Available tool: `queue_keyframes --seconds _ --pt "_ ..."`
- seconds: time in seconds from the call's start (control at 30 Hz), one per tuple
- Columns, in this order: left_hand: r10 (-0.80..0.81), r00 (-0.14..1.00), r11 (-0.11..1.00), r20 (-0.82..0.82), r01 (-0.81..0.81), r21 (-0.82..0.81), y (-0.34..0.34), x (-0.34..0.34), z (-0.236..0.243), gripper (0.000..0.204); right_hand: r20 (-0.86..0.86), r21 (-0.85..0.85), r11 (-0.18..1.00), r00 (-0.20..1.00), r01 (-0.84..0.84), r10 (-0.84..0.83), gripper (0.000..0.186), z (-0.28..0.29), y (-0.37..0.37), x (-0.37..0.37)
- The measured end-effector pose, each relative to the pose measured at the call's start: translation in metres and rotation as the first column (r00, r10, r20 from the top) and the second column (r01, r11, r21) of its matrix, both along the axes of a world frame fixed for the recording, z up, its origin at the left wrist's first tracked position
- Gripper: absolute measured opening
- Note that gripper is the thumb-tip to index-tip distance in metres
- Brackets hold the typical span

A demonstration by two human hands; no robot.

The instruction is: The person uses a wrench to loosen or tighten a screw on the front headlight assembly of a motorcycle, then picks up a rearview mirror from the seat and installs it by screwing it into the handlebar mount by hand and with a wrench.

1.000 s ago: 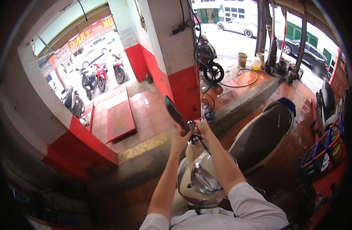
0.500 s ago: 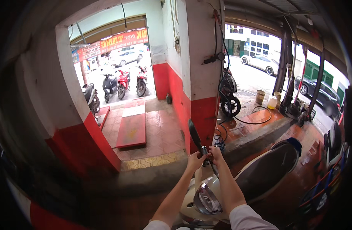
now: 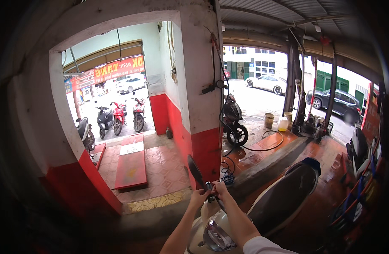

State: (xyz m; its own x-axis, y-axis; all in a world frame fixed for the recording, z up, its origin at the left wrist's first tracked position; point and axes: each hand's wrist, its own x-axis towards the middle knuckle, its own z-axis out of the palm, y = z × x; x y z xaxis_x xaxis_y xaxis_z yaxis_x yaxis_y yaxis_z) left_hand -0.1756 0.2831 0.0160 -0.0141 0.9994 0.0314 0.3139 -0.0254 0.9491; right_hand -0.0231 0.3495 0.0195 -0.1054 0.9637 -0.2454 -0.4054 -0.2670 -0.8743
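Note:
A cream scooter stands below me, with its headlight [image 3: 217, 236] facing me and its long dark seat [image 3: 283, 199] stretching to the right. One end of its handlebar [image 3: 209, 186] points away from me, and a black rear-view mirror [image 3: 195, 170] rises beside it. My left hand [image 3: 198, 197] is closed at the handlebar's left side, its fingertips at the base of the grip. From the other side, my right hand [image 3: 221, 190] closes around the same part. What lies between the fingertips is too small to make out. A black cable runs down beneath my right hand.
Past the scooter runs a low concrete ledge [image 3: 262, 163]. A red-and-white pillar [image 3: 205, 148] stands ahead, with a coiled blue hose [image 3: 228, 175] at its foot. A red ramp [image 3: 133, 167] lies on the tiles at left. Buckets [image 3: 269, 120] and parked motorbikes [image 3: 119, 118] stand farther off.
The whole view has shifted, so the surroundings appear farther left and somewhat lower. Both hands stay at the handlebar.

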Motion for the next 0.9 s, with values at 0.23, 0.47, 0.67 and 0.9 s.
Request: queue_keyframes --seconds 0.23,0.47,0.67,0.9 --pt "0.031 0.996 0.993 0.087 -0.04 0.112 -0.004 -0.007 -0.007 0.046 -0.087 -0.017 1.0 0.996 -0.022 0.021 0.017 0.01 -0.008 -0.015" --pt "0.137 0.964 0.969 -0.229 -0.082 0.234 -0.051 -0.02 0.072 0.038 -0.017 -0.054 0.998 1.0 0.023 -0.023 0.018 0.009 -0.007 -0.015" --pt "-0.682 0.555 0.723 0.476 0.411 0.555 -0.147 -0.028 0.266 0.058 -0.033 0.007 1.0 0.999 -0.005 0.005 0.016 -0.008 0.003 -0.001" --pt "-0.953 -0.081 0.203 0.291 0.539 0.817 -0.251 0.014 0.326 0.114 -0.06 -0.043 0.999 0.998 -0.011 0.009 0.018 -0.009 0.003 -0.013"
